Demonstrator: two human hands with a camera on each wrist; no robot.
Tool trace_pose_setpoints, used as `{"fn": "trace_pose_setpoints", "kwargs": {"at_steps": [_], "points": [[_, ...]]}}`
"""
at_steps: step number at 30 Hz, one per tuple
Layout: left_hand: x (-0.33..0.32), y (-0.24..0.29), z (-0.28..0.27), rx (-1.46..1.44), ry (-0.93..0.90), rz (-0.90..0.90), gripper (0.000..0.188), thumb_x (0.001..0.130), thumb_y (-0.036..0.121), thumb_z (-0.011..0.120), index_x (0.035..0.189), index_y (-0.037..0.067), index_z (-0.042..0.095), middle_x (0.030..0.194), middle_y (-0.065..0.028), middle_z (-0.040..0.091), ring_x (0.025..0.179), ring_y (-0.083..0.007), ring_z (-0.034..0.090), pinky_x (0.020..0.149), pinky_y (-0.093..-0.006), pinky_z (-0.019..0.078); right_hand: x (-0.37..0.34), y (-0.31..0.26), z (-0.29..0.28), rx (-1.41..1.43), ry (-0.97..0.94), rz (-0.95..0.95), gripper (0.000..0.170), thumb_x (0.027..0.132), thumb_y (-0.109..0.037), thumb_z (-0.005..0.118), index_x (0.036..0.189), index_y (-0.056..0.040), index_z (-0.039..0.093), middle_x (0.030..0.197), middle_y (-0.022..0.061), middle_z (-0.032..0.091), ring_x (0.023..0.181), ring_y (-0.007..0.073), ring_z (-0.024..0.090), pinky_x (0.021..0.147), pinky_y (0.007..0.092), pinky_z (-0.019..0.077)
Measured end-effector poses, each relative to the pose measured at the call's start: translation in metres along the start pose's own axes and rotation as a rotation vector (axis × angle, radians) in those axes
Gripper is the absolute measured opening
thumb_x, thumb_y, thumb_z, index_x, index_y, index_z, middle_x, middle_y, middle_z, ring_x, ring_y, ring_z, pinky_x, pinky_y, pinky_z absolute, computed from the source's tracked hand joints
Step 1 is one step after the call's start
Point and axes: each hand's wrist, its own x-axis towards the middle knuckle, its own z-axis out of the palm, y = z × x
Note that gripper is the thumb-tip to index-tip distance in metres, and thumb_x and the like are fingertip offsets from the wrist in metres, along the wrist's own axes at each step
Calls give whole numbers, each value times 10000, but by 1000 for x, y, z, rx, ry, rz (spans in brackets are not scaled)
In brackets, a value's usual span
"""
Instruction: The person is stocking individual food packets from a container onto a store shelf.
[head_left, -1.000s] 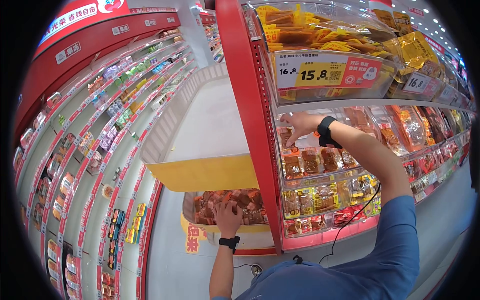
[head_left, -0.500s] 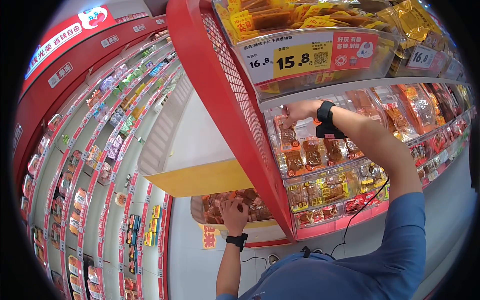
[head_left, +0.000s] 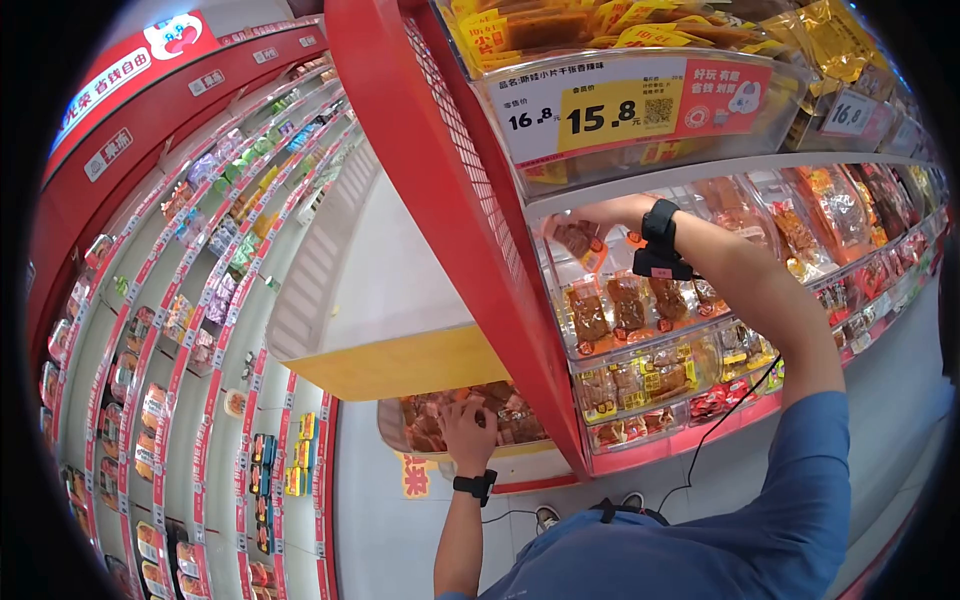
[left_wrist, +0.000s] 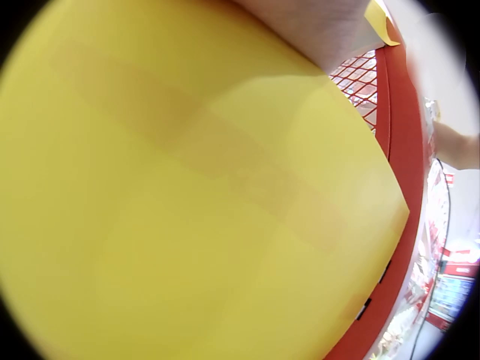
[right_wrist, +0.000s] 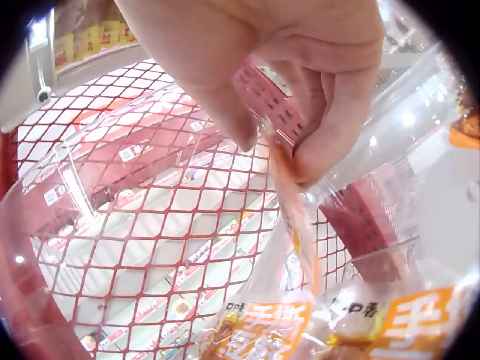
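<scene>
My right hand (head_left: 610,212) pinches the top edge of a clear-and-orange snack packet (head_left: 580,243) inside the upper clear bin on the right shelf. In the right wrist view the fingertips of the hand (right_wrist: 300,97) are closed on the packet's edge (right_wrist: 300,217); its printed lower part hangs near other packets (right_wrist: 412,322). Lower down, my left hand (head_left: 467,432) lies with bent fingers at the front of a bin of brown-red packets (head_left: 515,418). Only part of the left hand (left_wrist: 315,26) shows in the left wrist view, above a yellow panel (left_wrist: 187,195).
A red mesh-sided post (head_left: 440,200) separates the shelf from a white tray with a yellow front (head_left: 400,365). Above the right hand is a shelf edge with a price sign (head_left: 610,115). Packet bins (head_left: 640,385) lie below; stocked shelves (head_left: 190,400) stand left.
The packet has lifted and tilted in my right hand, away from the row beneath. Since the first frame the view has shifted closer to the price sign. My left hand stays at the lower bin.
</scene>
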Motion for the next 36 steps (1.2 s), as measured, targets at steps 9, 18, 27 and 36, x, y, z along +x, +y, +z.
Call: {"fn": "trace_pose_setpoints", "kwargs": {"at_steps": [9,18,27,36], "points": [[-1,-1,1,1,-12,4,130,727,158,603,827,85,641,910,-55,584,949,-268,500,855,-414,380,-16,-12,4,-274,-168,-59,383,767,-316,635,958,14,600,783,96,633,686,202,645,602,319,536],[2,3,-3,-3,21,32,140,722,142,603,835,73,646,898,-62,590,931,-276,502,838,-405,382,-50,-54,13,-235,-159,140,585,874,-357,513,1316,-22,329,815,168,663,686,237,665,510,326,493],[1,0,-3,-5,1,35,149,719,139,602,849,79,642,903,-56,589,922,-270,508,836,-401,383,-24,-14,10,-581,-127,-257,794,682,-325,752,1307,-24,367,838,132,632,806,261,618,696,347,473],[3,2,-4,-48,5,33,145,713,137,598,839,76,635,886,-64,577,907,-262,516,825,-389,387,-25,-22,7,-661,-93,-183,677,606,-351,802,1119,-9,522,960,189,621,927,332,592,794,405,465]]}}
